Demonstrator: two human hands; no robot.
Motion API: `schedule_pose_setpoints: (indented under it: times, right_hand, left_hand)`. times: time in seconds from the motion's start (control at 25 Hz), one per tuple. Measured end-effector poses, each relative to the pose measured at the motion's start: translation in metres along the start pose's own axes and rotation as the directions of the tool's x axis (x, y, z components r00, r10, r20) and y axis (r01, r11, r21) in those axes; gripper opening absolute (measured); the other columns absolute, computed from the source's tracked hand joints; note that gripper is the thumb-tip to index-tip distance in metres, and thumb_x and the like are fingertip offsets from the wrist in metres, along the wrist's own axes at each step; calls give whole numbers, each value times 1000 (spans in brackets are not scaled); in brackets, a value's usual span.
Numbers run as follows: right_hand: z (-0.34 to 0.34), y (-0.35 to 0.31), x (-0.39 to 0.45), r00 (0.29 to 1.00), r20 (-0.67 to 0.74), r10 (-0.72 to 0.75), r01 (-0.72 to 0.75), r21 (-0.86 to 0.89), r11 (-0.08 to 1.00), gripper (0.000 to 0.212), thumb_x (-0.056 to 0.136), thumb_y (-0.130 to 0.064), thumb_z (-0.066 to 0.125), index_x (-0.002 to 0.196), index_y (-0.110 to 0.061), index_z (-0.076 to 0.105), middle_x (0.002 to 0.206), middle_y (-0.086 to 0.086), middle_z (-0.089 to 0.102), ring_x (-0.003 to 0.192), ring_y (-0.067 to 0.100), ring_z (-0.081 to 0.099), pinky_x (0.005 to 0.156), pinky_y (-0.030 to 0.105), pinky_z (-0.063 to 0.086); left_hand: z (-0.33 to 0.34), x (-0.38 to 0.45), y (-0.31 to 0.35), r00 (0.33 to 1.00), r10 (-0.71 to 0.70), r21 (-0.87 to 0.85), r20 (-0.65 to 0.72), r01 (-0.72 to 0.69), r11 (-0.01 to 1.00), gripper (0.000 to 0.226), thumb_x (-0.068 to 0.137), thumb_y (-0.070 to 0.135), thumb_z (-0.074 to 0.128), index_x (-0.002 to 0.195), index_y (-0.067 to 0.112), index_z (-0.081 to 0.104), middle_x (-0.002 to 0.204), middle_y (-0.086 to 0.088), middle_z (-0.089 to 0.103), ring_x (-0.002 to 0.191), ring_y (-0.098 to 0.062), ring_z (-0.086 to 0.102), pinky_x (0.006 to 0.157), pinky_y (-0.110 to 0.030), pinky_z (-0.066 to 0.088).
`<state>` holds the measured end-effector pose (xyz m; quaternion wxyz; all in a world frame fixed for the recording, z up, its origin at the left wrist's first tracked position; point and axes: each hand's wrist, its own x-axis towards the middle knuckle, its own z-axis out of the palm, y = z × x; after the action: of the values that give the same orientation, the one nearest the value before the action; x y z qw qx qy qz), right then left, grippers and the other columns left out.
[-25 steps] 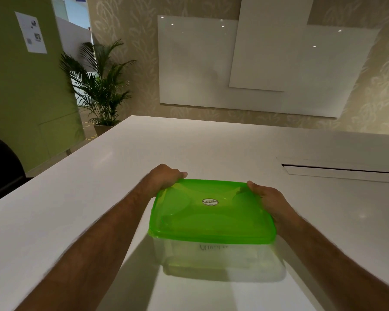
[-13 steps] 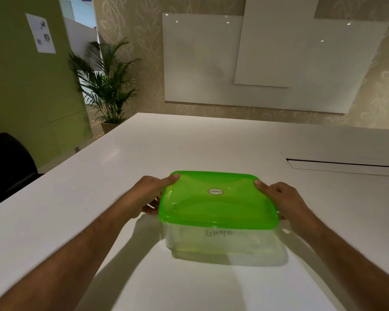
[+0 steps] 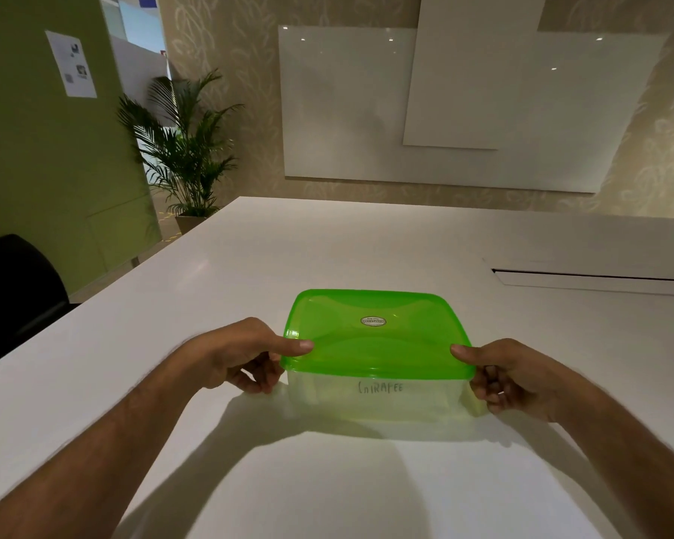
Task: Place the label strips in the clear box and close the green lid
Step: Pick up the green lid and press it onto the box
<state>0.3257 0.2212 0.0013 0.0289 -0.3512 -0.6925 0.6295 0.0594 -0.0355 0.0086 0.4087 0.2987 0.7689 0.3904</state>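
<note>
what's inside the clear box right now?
Hard to tell. The green lid covers the clear box from above, and its front wall shows only handwritten lettering and a green tint. No label strips can be made out. Both thumbs press the lid's near corners.

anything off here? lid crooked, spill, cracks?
Nothing stands out. The green lid sits level on the clear box, covering it edge to edge. The left hand and right hand press its near corners. No spill or crack shows on the white table.
</note>
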Motion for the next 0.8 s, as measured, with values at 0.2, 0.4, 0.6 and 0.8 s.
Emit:
schedule_pose_setpoints:
  times: [0.2,0.4,0.6,0.8]
  right_hand:
    - [-1,-1,-6,999,43,10,-10,0,1000,42,53,-44,82,45,-8,61,50,13,57,38,14,40,41,22,37]
    - [7,3,-4,1000,6,-7,6,155,988,32,47,-33,83,43,-12,58,46,11,51,32,13,35,36,20,33]
    - [9,3,-7,1000,-4,-2,2,191,982,30,49,-30,82,45,-13,57,46,9,49,32,12,34,36,19,32]
    - [11,4,-9,1000,-15,-10,13,235,972,29,50,-27,81,49,-11,57,46,8,49,31,11,34,35,19,30]
  left_hand:
    - [2,-1,-3,999,-4,-7,32,4,1000,72,23,62,93,61,8,65,59,-12,63,51,-23,62,60,-31,49]
    - [6,0,-8,1000,11,-89,16,-9,996,65,24,55,96,56,10,62,54,-10,56,45,-21,54,56,-29,44]
    - [7,-2,-7,999,22,-101,34,-18,995,57,26,55,96,46,14,62,50,-7,55,43,-20,54,50,-26,46]
    - [7,-4,-9,999,21,-128,35,-16,992,57,26,55,96,48,13,63,50,-7,54,44,-21,54,52,-28,45]
